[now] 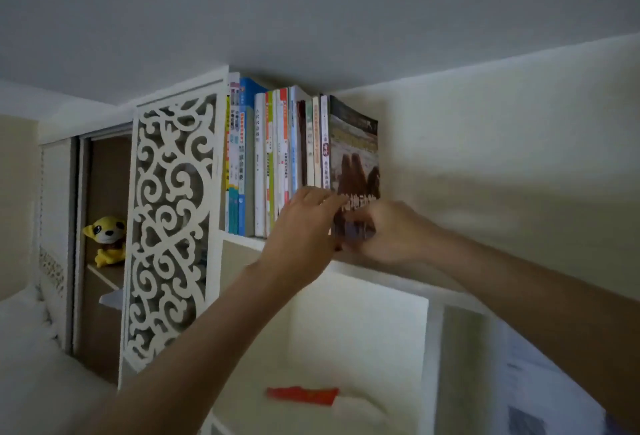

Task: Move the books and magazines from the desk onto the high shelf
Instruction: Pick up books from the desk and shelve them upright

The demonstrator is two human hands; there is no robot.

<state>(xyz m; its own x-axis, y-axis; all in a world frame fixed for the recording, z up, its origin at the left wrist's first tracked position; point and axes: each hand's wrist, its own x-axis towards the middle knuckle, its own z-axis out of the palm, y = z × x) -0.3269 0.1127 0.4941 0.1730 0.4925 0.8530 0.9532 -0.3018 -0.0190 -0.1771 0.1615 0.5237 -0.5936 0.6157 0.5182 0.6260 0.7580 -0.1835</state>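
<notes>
Far left of the fingers there's a yellow plush toy sitting in an open cupboard, then a white carved panel, then the row of books standing upright on the high shelf. The left hand is up against the right end of that row, fingers pretty much straight and seemingly bracing the spines, not wrapped around anything as far as I can tell. Just right of those fingers is the magazine with the brownish cover, upright at the end of the row with its bottom edge down at shelf level. The right hand is on its lower corner, fingers curled in and pinching it. Looks like the slotting-in step: this one's nearly seated. Next move I'd guess needs a push back until it's flush, keeping the row from flopping right since nothing props it there. Below the fingers, a lower cubby holds something red, too blurry to name.
</notes>
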